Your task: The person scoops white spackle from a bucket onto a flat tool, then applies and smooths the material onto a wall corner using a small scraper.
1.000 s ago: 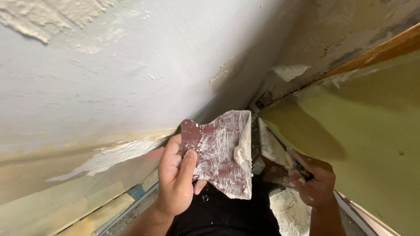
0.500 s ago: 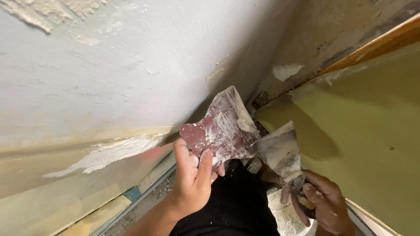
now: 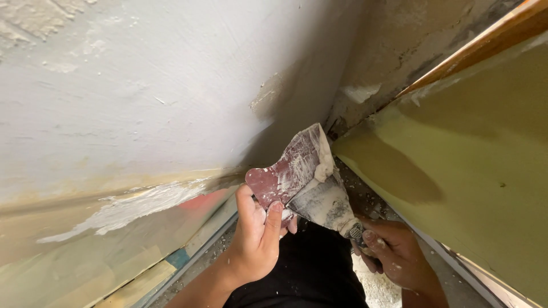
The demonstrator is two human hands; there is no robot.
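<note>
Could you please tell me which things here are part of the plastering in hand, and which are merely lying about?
In use: left hand holding red spreader; right hand holding putty knife; white filler.

Lying about: floor rubble; wooden trim.

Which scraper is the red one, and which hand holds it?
The red scraper is in the left hand. It is wide, with a curvy edge. The other scraper, grey metal, is in the right hand.
</note>
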